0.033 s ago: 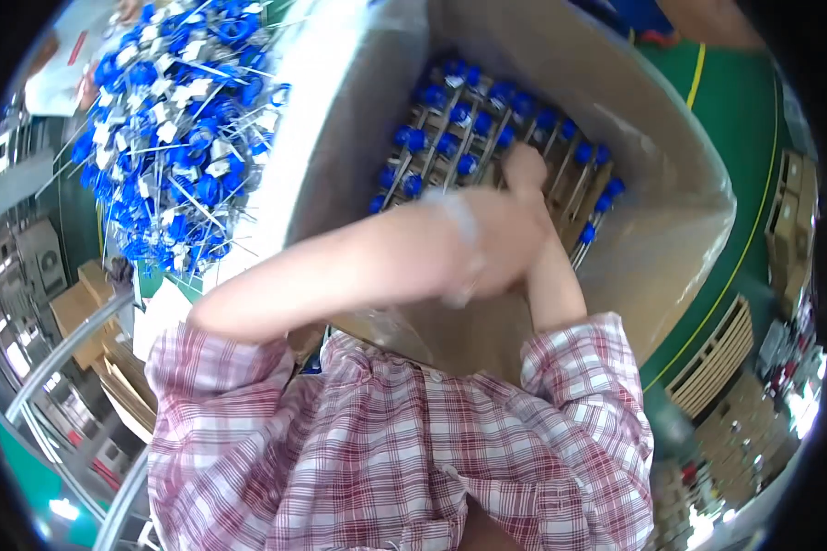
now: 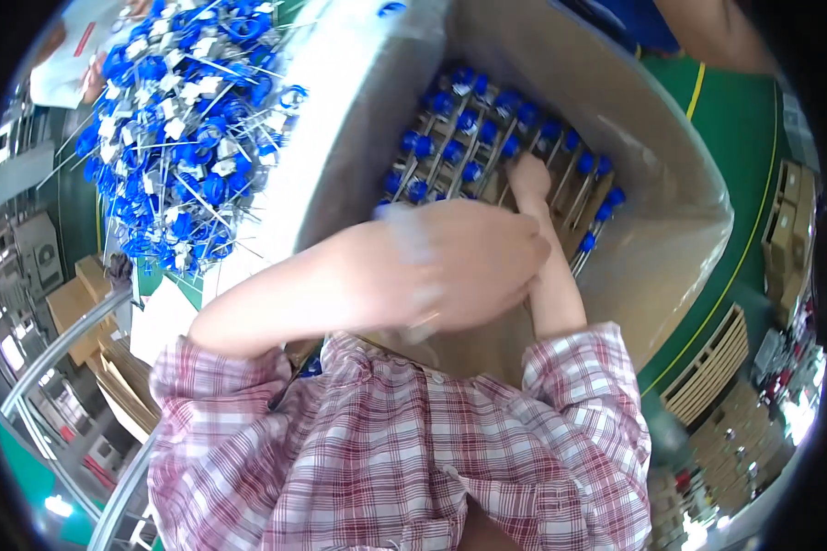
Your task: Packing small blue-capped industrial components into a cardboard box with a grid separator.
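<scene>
Right hand deep in the box, on the blue-capped pins; left hand crosses in front.

Right hand (image 2: 530, 179) touches the packed blue-capped pins (image 2: 473, 138) in the cardboard box (image 2: 671, 211); pin shafts run along its reach. Left hand (image 2: 473, 262) is nearer the body, blurred. Can't tell either grip's opening or hold. Loose pile (image 2: 179, 138) lies far left.

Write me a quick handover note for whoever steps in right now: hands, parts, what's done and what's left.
Right hand: reaching into the cardboard box, on the rows of blue-capped metal parts; grip hidden.
Left hand: crossed over in front of the box, blurred; holding anything can't be told.
Loose pile of the same blue-capped parts lies on the white surface to the left.
Done: several rows sit in the box.
Left: the loose pile is large.
</scene>
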Tool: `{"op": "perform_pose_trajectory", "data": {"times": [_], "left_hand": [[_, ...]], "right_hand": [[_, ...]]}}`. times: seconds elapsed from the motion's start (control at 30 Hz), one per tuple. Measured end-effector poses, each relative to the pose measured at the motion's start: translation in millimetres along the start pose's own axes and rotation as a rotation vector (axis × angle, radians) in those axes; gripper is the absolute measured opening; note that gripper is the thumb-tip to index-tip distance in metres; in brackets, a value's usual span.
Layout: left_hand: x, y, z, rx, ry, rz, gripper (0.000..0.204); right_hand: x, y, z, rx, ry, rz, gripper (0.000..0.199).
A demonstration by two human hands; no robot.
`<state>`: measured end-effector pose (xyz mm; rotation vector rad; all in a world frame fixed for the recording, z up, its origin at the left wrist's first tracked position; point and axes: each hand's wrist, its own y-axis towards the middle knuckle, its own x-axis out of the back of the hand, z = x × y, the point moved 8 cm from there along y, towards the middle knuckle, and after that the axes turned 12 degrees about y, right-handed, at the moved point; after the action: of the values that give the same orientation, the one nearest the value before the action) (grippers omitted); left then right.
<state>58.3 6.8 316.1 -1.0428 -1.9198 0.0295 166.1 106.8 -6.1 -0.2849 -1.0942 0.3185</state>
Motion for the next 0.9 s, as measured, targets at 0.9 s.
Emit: {"op": "perform_pose_trajectory", "data": {"times": [0.9], "left_hand": [[-76.2,-112.3,356.2,0.757,0.655,-0.980,0.043]], "right_hand": [[166.1,-172.5,203.4,0.277,0.757,-0.669,0.013]]}}
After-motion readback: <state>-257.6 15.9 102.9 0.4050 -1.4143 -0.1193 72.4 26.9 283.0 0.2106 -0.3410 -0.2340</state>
